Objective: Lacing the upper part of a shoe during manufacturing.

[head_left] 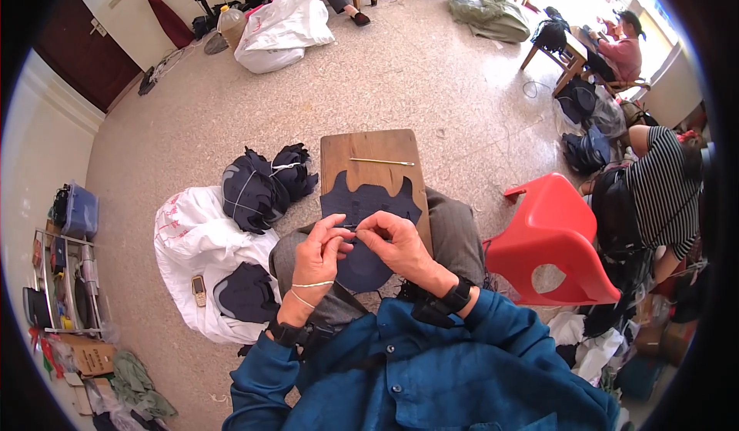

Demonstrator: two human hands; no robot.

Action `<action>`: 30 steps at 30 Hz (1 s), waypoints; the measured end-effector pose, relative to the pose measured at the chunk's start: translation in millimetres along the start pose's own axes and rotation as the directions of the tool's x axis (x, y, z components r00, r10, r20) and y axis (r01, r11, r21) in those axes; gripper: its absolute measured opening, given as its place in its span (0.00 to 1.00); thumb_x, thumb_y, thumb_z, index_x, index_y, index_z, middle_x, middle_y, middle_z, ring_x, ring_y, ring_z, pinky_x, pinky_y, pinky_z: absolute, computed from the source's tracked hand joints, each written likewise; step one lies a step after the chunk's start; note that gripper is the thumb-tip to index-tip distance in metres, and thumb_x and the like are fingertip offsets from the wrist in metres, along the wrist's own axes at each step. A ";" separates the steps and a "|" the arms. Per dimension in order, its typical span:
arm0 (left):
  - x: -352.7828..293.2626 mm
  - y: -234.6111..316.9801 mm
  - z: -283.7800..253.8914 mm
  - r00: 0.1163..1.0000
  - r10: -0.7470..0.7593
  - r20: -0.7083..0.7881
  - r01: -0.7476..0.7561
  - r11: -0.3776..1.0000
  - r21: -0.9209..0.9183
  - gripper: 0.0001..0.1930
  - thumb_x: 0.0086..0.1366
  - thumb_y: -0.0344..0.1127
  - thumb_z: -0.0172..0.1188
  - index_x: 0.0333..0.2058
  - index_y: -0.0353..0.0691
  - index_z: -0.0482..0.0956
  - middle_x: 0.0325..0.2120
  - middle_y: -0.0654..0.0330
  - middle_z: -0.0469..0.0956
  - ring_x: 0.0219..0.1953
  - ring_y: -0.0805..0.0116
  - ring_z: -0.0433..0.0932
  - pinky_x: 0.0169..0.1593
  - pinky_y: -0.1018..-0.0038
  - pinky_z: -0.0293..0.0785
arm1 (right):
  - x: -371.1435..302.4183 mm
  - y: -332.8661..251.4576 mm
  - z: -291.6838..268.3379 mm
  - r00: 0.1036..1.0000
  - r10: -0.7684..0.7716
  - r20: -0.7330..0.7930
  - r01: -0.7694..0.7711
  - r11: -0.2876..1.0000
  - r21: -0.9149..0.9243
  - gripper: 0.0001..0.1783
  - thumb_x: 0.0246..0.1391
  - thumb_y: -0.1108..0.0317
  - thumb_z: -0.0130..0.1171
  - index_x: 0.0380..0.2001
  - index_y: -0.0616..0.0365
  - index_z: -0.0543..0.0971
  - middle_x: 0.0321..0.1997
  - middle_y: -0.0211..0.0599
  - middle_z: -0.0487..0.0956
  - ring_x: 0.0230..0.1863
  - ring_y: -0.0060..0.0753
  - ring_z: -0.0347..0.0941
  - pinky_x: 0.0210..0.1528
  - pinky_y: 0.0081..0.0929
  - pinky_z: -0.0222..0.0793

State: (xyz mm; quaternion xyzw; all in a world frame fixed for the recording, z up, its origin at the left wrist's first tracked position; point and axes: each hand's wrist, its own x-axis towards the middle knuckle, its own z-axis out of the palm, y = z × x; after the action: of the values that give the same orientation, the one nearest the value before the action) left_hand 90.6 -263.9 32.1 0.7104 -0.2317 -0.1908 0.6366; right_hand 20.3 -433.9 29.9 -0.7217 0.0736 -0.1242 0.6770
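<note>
A dark navy cut piece (373,198) with horn-like points at its far end lies across a small wooden bench (366,146) and my lap. Over its middle, my left hand (317,252) and my right hand (400,245) meet with fingertips pinched close together. Something tiny and thin may be between them, but I cannot make it out. Beyond the piece, a slim light-coloured rod (382,162) rests on the bench top.
Left of the bench are a tied bundle of navy pieces (254,188) and a white sack (185,235) bearing a phone (199,291) and loose navy pieces (248,292). A red plastic chair (539,231) stands at right, beside a person in stripes (662,188).
</note>
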 end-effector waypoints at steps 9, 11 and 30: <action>-1.8 -1.0 2.8 0.974 0.221 -0.059 -0.203 0.955 0.218 0.11 0.66 0.21 0.58 0.46 0.35 0.76 0.32 0.56 0.85 0.31 0.70 0.84 0.36 0.76 0.80 | -1.5 -1.5 0.5 0.998 -0.050 0.031 0.052 0.996 -0.065 0.04 0.58 0.73 0.62 0.35 0.64 0.80 0.30 0.35 0.79 0.31 0.22 0.75 0.34 0.23 0.72; -2.2 -0.1 1.1 0.978 0.205 -0.040 -0.189 0.951 0.243 0.09 0.65 0.21 0.59 0.43 0.35 0.77 0.31 0.56 0.84 0.30 0.70 0.84 0.35 0.76 0.79 | -1.2 1.7 0.8 0.999 -0.044 0.017 0.045 0.997 -0.060 0.04 0.58 0.73 0.62 0.34 0.64 0.81 0.30 0.36 0.79 0.31 0.23 0.76 0.34 0.23 0.72; 1.8 8.8 -0.4 0.935 0.355 0.003 -0.322 0.846 0.425 0.08 0.57 0.18 0.63 0.36 0.36 0.79 0.31 0.53 0.78 0.34 0.55 0.80 0.39 0.68 0.75 | -1.6 1.2 0.4 0.997 -0.071 0.002 0.071 0.992 -0.107 0.03 0.57 0.74 0.62 0.33 0.63 0.80 0.31 0.37 0.79 0.31 0.26 0.77 0.33 0.25 0.72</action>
State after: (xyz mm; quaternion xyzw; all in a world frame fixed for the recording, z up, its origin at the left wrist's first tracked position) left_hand 91.5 -265.3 40.9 0.7848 -0.3643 0.0056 0.5013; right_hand 18.9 -433.2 28.6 -0.7590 0.0548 -0.1447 0.6324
